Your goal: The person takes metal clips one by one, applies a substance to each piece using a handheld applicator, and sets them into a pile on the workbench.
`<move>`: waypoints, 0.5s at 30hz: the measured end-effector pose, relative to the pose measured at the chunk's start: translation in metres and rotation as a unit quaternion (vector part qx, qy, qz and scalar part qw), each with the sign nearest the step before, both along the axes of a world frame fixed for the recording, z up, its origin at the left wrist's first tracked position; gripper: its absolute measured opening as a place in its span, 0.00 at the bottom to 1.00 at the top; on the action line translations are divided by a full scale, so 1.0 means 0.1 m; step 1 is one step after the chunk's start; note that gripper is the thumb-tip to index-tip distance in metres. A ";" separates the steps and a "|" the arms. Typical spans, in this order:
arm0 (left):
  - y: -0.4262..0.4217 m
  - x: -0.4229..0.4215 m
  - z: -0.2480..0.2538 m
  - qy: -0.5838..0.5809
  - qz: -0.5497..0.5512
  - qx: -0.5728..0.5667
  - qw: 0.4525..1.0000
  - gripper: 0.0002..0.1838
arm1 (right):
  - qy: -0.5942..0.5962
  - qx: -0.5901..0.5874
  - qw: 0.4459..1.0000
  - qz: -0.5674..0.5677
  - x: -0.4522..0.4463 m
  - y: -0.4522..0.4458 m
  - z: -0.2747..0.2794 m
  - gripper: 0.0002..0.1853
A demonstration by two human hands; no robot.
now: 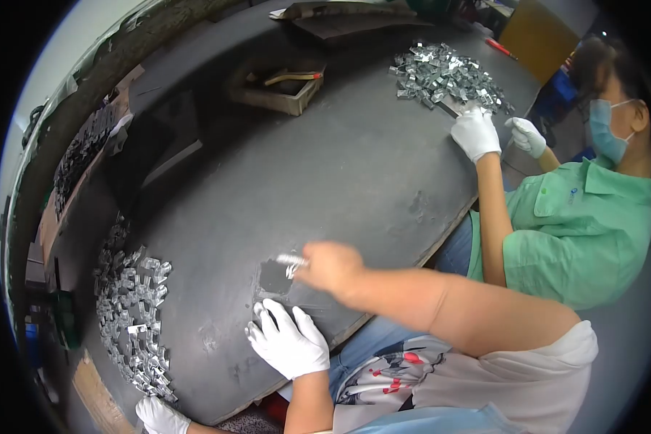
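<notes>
My right hand point(331, 269), bare and smeared a little by motion, is closed on small shiny metal pieces point(292, 261) above the dark worktable point(304, 173). Their exact shape and number are blurred. Just beside them is a dark square patch point(275, 277) on the table surface. My left hand point(289, 341), in a white glove, rests near the table's front edge below that patch, with its fingers apart and nothing visible in it. At the left lies a long heap of small shiny metal parts point(134, 318).
A co-worker point(579, 224) in green, with white-gloved hands, is beside another metal heap point(445, 76) at the upper right. A tray point(289, 101) bears a red-tipped tool point(294, 77). Another person's gloved hand point(161, 417) touches the left heap's lower end. A red object point(500, 48) lies farther back.
</notes>
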State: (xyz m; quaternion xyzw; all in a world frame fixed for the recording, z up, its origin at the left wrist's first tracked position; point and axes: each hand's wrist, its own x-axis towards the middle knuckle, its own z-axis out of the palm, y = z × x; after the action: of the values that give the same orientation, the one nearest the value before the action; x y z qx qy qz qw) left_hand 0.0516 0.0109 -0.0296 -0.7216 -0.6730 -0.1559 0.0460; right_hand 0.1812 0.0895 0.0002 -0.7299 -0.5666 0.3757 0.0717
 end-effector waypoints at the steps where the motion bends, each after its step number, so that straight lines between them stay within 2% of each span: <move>1: -0.01 -0.01 0.00 0.016 0.010 -0.028 0.999 0.24 | 0.023 -0.004 1.000 0.009 -0.11 -0.11 0.03 0.20; 3: -0.03 -0.04 -0.01 0.014 0.010 -0.032 0.999 0.24 | 0.081 -0.019 0.996 0.013 -0.20 -0.28 0.02 0.19; 6: -0.02 -0.07 -0.08 0.001 0.018 -0.038 0.999 0.23 | 0.162 0.035 0.986 -0.020 -0.07 -0.40 0.16 0.20; 7: -0.02 -0.08 -0.09 -0.010 0.018 -0.038 0.999 0.22 | 0.238 0.030 0.969 -0.061 0.00 -0.43 0.26 0.17; 10: 0.00 -0.09 -0.07 -0.021 0.031 -0.064 0.997 0.23 | 0.374 0.164 0.897 -0.167 0.10 -0.55 0.25 0.14; 15: 0.06 -0.03 -0.05 0.013 0.072 -0.090 0.993 0.21 | 0.335 0.137 0.919 -0.155 0.22 -0.63 0.34 0.12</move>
State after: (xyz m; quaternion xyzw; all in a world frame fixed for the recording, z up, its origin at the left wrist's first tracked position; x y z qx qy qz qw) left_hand 0.0482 0.0167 -0.0341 -0.6742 -0.7340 -0.0818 0.0003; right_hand 0.2035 0.0265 0.0340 -0.6229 -0.4347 0.5017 0.4139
